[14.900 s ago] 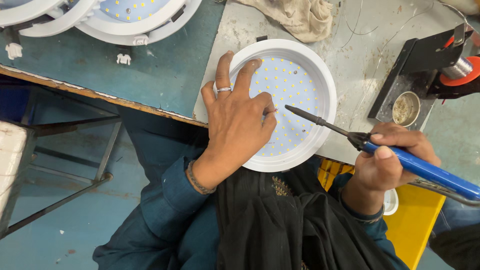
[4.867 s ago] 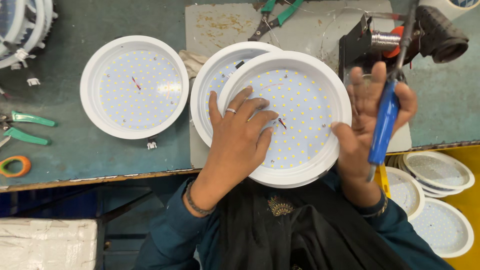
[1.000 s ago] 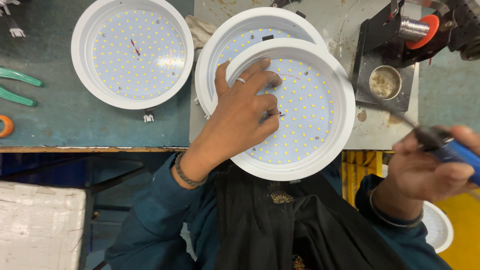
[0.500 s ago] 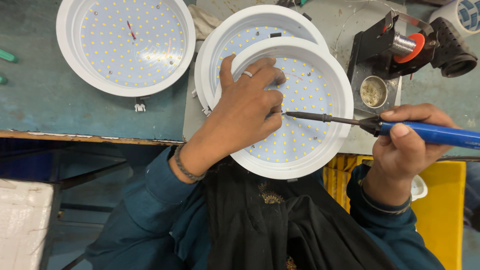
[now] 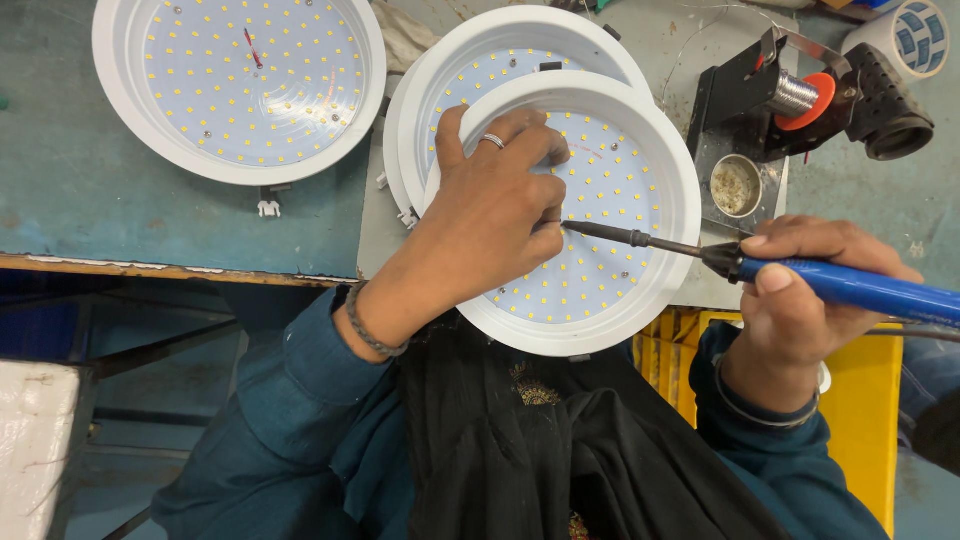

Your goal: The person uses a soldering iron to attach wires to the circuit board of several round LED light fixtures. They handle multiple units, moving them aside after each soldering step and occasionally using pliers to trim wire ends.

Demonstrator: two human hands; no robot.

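Observation:
A round white LED light panel (image 5: pixel 640 200), dotted with small yellow diodes, lies at the bench's near edge, stacked partly over a second one (image 5: pixel 480 75). My left hand (image 5: pixel 490 215), ring on one finger, rests on the top panel and pinches something small at its middle; what it pinches is hidden. My right hand (image 5: pixel 800 290) grips a blue-handled soldering iron (image 5: pixel 850 288). The iron's dark tip reaches left across the panel and touches the spot at my left fingertips.
A third white LED panel (image 5: pixel 240 80) lies on the teal bench at the far left. A black soldering stand (image 5: pixel 745 110) with an orange solder spool and a small tin sits right of the panels. A yellow crate (image 5: pixel 860 400) stands below the bench edge.
My right hand brought the soldering iron in from the right, and its tip now touches the panel at my left fingertips. The left hand has stayed on the panel.

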